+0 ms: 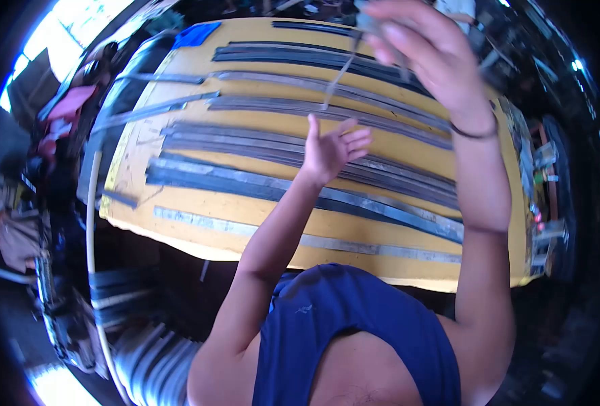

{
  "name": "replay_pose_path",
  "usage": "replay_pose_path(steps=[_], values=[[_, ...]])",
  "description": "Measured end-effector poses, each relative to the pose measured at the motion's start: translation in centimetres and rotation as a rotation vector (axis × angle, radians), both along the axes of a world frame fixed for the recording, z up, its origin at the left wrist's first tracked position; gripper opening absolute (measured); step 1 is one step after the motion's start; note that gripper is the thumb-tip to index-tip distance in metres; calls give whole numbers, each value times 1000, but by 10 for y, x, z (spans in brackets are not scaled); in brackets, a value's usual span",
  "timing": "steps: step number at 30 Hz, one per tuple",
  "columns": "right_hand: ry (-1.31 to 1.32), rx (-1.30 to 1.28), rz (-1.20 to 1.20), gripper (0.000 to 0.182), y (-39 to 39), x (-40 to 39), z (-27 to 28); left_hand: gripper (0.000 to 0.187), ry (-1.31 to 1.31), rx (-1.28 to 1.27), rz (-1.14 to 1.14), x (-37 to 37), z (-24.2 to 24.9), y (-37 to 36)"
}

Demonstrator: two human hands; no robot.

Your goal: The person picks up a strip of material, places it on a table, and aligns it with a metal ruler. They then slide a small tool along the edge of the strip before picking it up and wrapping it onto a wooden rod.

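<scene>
My left hand [337, 150] is held over the middle of the yellow table [205, 206], palm up, with its fingers apart and nothing in them. Raised higher at the upper right, my right hand [442, 61] is blurred, its fingers bent together around a thin, pale cord-like strip [340, 76]. The loose end of that strip hangs down to just above my left fingers. Under the left hand lies a bundle of long, dark flat strips [236, 141]. Nearer my body are a wider grey-black strip pair [225, 183] and a single pale grey strip [205, 221].
More dark strips [273, 54] lie across the table's far side. A blue piece of cloth or plastic [197, 34] sits at the far left corner. Left of the table stand a pale pole [91, 237] and a stack of curved grey pieces [154, 362]. Cluttered shelving [550, 176] lines the right.
</scene>
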State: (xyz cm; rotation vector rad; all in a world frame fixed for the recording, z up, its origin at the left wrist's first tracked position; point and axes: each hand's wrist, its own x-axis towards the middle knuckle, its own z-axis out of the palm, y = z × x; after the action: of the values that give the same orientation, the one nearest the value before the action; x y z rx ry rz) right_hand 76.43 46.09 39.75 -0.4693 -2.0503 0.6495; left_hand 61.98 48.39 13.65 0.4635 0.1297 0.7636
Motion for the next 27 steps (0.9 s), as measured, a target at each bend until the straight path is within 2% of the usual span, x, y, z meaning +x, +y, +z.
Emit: replay_pose_path(steps=[1, 3, 4, 5, 6, 8, 9, 11, 12, 13, 14, 16, 17, 18, 19, 21, 22, 24, 27], values=[[-16, -26, -180, 27, -23, -13, 4, 97, -107, -45, 66, 3, 12, 9], [-129, -130, -247, 26, -50, -6, 2, 92, -322, -124, 191, -3, 33, 35], [-204, -144, -275, 27, -63, 1, 2, 86, -311, -205, 293, -11, 37, 53], [-238, -277, -336, 26, -77, 5, 2, 80, -302, -291, 389, -20, 40, 72], [-303, -273, -439, 25, -88, 4, 1, 74, -292, -381, 479, -32, 43, 91], [-297, -340, -552, 25, -102, 19, -15, 64, -365, -304, 594, -60, 36, 132], [-359, -358, -690, 26, -104, 18, -22, 59, -405, -265, 655, -77, 30, 153], [-419, -446, -827, 29, -105, 24, -38, 47, -300, -142, 729, -120, 19, 189], [-394, -439, -856, 30, -106, 29, -49, 33, -325, -326, 868, -138, 29, 199], [-391, -460, -889, 31, -107, 40, -64, 27, -342, -379, 891, -164, 34, 208], [-386, -484, -927, 31, -110, 47, -73, 25, -368, -278, 879, -186, 23, 224], [-494, -557, -1034, 28, -115, 30, -76, 33, -247, -216, 1022, -234, 19, 244], [-455, -605, -1021, 26, -121, 27, -82, 29, -194, -165, 1007, -263, -2, 267], [-416, -653, -1009, 23, -127, 27, -89, 28, -156, -152, 1023, -286, 15, 255], [-372, -703, -997, 21, -126, 24, -93, 29, -136, -110, 993, -305, 1, 264], [-589, -609, -991, 17, -118, -5, -86, 32, 168, -17, 933, -328, 6, 248], [-696, -565, -984, 15, -116, -16, -84, 27, 145, 30, 948, -337, 4, 246], [-615, -519, -1048, 13, -111, -12, -84, 22, 59, 112, 954, -354, 8, 243], [-574, -477, -1193, 11, -103, -6, -62, 35, 101, 348, 1037, -374, 44, 246]])
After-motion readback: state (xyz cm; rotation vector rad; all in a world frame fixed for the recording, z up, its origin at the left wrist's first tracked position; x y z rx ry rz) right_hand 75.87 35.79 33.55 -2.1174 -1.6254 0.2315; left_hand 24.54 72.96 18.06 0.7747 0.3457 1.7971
